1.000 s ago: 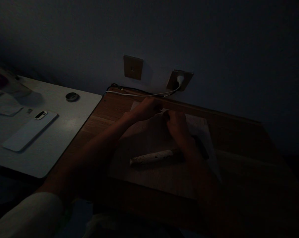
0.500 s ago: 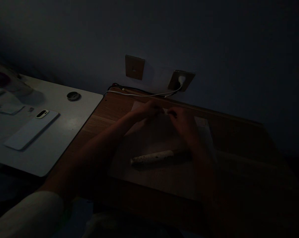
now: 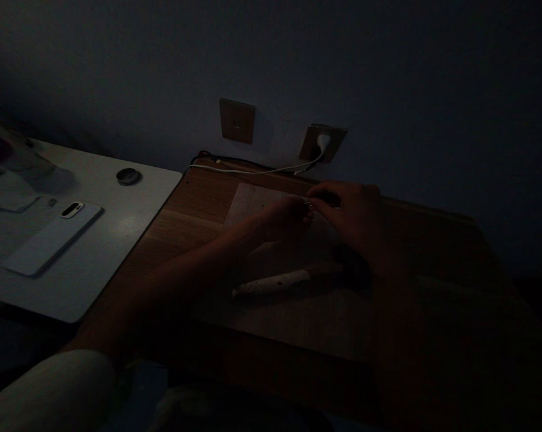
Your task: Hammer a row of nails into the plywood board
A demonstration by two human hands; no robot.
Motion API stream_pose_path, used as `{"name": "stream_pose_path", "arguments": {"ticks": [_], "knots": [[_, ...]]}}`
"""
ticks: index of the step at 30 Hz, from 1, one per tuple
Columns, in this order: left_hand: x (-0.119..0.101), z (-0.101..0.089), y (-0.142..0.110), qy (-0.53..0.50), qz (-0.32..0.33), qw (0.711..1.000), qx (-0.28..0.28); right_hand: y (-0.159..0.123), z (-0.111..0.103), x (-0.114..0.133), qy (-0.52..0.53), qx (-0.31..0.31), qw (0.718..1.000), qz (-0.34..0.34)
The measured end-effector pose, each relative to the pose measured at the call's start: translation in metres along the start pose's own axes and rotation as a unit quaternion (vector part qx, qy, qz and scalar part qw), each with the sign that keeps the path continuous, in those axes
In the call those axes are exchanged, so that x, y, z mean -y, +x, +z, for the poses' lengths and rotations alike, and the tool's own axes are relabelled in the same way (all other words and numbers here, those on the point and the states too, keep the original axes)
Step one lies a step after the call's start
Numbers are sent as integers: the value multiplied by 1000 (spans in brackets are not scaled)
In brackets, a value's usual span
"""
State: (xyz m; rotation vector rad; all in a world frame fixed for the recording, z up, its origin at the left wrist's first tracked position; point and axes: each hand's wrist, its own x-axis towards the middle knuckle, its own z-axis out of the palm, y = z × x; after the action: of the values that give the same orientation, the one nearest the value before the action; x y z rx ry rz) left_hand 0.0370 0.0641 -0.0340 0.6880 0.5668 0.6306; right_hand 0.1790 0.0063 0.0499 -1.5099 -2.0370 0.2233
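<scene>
Since a moment ago my right hand [image 3: 347, 207] has drawn out to the right and up, and my left hand [image 3: 282, 221] has slid lower, so the two now meet fingertip to fingertip. I am working at the far edge of a pale sheet of paper [image 3: 257, 201], which lies flat on the wooden counter [image 3: 194, 207]. Both hands are curled, their fingers pinched together at that edge. Something small glints between them, but in this dim light I cannot tell what it is, or whether they grip it or the paper. Just below my hands lies a hammer [image 3: 271, 283], its pale speckled handle pointing left and its head in shadow by my right wrist. A white cable [image 3: 253, 171] runs along the counter's back edge to a wall socket [image 3: 322, 144].
</scene>
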Motion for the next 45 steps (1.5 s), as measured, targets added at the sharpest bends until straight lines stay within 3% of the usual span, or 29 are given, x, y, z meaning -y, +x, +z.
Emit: {"name": "stream_pose_path", "arguments": {"ticks": [9,17,23,27,30,34,36,40,45], "knots": [[1,9,-2,-98,-6,995,-12,-1,1,2,35,66,997,-5],[0,12,-8,-98,-30,995,-8,0,2,6,17,64,998,9],[-2,16,-11,-39,-35,999,-1,-1,1,8,-1,50,999,3],[-4,15,-13,84,-3,996,-9,-2,1,4,14,23,1000,-17],[-9,9,-18,296,9,955,6,-2,-5,2,13,-6,1000,-9],[-17,3,-26,582,38,811,43,-2,-22,0,-9,-44,999,3],[-19,3,-29,634,71,768,45,-2,-29,-1,-10,-61,998,9],[-20,7,-32,670,93,735,45,-3,-36,-3,-1,-75,997,28],[-21,8,-35,686,87,718,81,-4,-37,-5,7,-69,997,33]]}}
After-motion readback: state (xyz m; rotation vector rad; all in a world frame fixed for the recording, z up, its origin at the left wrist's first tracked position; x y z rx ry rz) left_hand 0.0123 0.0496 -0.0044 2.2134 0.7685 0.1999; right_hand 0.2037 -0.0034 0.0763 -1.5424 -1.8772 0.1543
